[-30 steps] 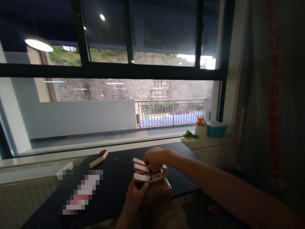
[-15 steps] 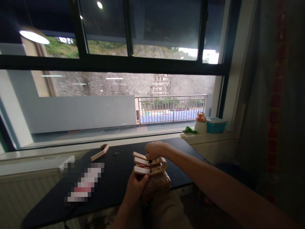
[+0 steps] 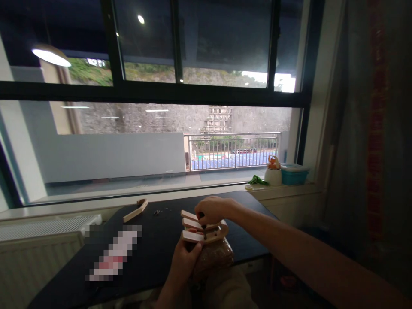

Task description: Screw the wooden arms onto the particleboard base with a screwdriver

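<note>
Near the front edge of the dark table, my left hand [image 3: 186, 257] is closed on a pale wooden piece with several parallel prongs and a curved end [image 3: 193, 236]. Its fingers reach between the prongs. Above it, my right hand [image 3: 210, 210] is wrapped round a screwdriver [image 3: 204, 227], mostly hidden by the fist. The shaft points down at the nearest prong, where dark screw spots show. A brown plastic-wrapped pack [image 3: 214, 257] lies beneath the wooden piece. A separate bent wooden part [image 3: 135, 211] rests farther left, beside several small screws [image 3: 156, 212].
A blurred-out flat item [image 3: 116, 253] lies on the left of the black table [image 3: 154, 244]. A white radiator [image 3: 41, 240] stands to the left. The windowsill holds a green cloth-like thing [image 3: 258, 180], a white pot with an orange top [image 3: 273, 175] and a teal box [image 3: 294, 175].
My right fist has turned about the screwdriver and sits slightly lower towards the wood. The whole view has shifted a little; my left hand keeps its hold.
</note>
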`<state>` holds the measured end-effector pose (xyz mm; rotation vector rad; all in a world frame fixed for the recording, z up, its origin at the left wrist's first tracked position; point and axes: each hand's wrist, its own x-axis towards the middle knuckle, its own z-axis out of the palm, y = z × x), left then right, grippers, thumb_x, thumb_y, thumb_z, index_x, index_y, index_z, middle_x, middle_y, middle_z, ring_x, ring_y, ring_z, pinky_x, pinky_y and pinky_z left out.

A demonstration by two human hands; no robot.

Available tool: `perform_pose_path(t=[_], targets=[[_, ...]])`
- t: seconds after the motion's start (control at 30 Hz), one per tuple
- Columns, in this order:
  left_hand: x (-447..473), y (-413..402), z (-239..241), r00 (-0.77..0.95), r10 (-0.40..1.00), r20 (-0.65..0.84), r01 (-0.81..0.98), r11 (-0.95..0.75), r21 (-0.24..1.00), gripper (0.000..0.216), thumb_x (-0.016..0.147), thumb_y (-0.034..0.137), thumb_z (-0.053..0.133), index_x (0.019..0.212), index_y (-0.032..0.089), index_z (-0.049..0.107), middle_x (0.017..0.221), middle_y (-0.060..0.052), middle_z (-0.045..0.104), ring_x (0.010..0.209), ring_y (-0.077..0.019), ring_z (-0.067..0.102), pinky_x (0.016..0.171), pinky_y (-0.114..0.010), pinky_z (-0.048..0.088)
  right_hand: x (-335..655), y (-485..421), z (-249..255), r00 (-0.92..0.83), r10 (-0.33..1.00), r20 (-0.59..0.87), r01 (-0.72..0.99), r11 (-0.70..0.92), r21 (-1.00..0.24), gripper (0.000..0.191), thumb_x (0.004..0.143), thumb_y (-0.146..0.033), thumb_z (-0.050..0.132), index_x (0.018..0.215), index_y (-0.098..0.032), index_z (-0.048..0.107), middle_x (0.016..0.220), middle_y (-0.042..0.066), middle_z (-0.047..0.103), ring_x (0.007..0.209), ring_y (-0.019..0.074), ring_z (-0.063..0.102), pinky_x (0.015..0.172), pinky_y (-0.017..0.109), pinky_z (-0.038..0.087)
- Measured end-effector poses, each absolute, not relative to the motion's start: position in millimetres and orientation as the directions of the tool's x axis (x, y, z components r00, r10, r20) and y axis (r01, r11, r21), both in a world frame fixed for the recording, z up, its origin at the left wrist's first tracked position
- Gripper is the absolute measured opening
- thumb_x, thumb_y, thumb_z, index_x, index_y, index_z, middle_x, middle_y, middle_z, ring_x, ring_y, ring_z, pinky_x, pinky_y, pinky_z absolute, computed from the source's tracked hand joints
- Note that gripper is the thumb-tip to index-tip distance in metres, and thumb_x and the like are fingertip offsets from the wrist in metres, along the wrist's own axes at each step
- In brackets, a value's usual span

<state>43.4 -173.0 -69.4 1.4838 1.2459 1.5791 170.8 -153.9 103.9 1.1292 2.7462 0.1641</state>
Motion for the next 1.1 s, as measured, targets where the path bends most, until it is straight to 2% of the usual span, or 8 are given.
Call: perform_pose_path(t=[0.13,0.3,0.5,0.67,0.83,0.97,1.1], targets=[[43.8,-173.2,-68.8,-0.170,0.902,0.396,0.171,-0.368,0.914,0.032,0.059,0.033,0.067,0.086,0.016,0.062,0.086,-0.006,0.072,0.088,-0.0260,0.065,0.082,-0.037,0.050,169.5,-154.3,97.0,-0.687,0.723,-0.080,0.707,0.689,0.157,0.030,0.077,-0.027,0.048,0.100,-0.019,0.067,0.101,0.008,0.068,0.094,0.0207,0.061,0.074,0.027,0.044],[44.4,-173.2,-70.1,-0.178,0.900,0.397,0.169,-0.369,0.914,0.032,0.059,0.033,0.068,0.086,0.016,0.062,0.087,-0.006,0.072,0.091,-0.0255,0.065,0.088,-0.037,0.047,168.7,-145.3,91.1,-0.599,0.797,-0.084,0.787,0.604,0.122,0.035,0.077,-0.031,0.047,0.100,-0.013,0.067,0.102,0.014,0.067,0.094,0.0240,0.062,0.069,0.028,0.046],[43.5,-174.2,-68.8,-0.191,0.897,0.399,0.169,-0.371,0.913,0.033,0.058,0.033,0.069,0.086,0.016,0.063,0.085,-0.007,0.073,0.089,-0.0280,0.066,0.087,-0.041,0.048,178.5,-139.2,94.2,-0.510,0.856,-0.086,0.848,0.517,0.118,0.041,0.077,-0.037,0.046,0.102,-0.013,0.068,0.106,0.015,0.065,0.093,0.0248,0.062,0.067,0.029,0.047],[42.4,-171.7,-70.8,-0.199,0.901,0.385,0.194,-0.349,0.917,0.034,0.057,0.036,0.068,0.085,0.016,0.064,0.087,-0.009,0.073,0.091,-0.0298,0.065,0.088,-0.043,0.047,175.9,-145.4,105.8,-0.572,0.811,-0.118,0.804,0.584,0.113,0.035,0.070,-0.038,0.053,0.093,-0.018,0.070,0.096,0.008,0.069,0.086,0.0226,0.063,0.064,0.028,0.047],[43.3,-171.0,-70.6,-0.195,0.899,0.393,0.162,-0.365,0.917,0.031,0.057,0.035,0.067,0.083,0.017,0.064,0.085,-0.007,0.073,0.088,-0.0284,0.066,0.083,-0.039,0.051,168.7,-146.3,102.2,-0.679,0.730,-0.077,0.724,0.684,0.092,0.029,0.071,-0.031,0.052,0.096,-0.025,0.067,0.096,0.001,0.069,0.085,0.0178,0.062,0.067,0.024,0.045],[42.8,-171.3,-69.9,-0.187,0.901,0.392,0.186,-0.360,0.914,0.031,0.057,0.034,0.067,0.082,0.017,0.064,0.084,-0.007,0.073,0.088,-0.0283,0.066,0.082,-0.039,0.051,168.3,-149.0,93.8,-0.706,0.708,-0.028,0.702,0.704,0.105,0.027,0.075,-0.028,0.049,0.095,-0.024,0.067,0.099,0.003,0.069,0.092,0.0201,0.061,0.075,0.028,0.045],[42.8,-171.5,-70.9,-0.181,0.894,0.411,0.176,-0.381,0.908,0.031,0.058,0.032,0.067,0.084,0.017,0.064,0.085,-0.007,0.072,0.088,-0.0276,0.066,0.081,-0.039,0.051,169.2,-153.2,88.4,-0.661,0.751,0.008,0.747,0.657,0.101,0.031,0.080,-0.030,0.044,0.100,-0.019,0.065,0.100,0.010,0.068,0.094,0.0229,0.061,0.076,0.031,0.046]])
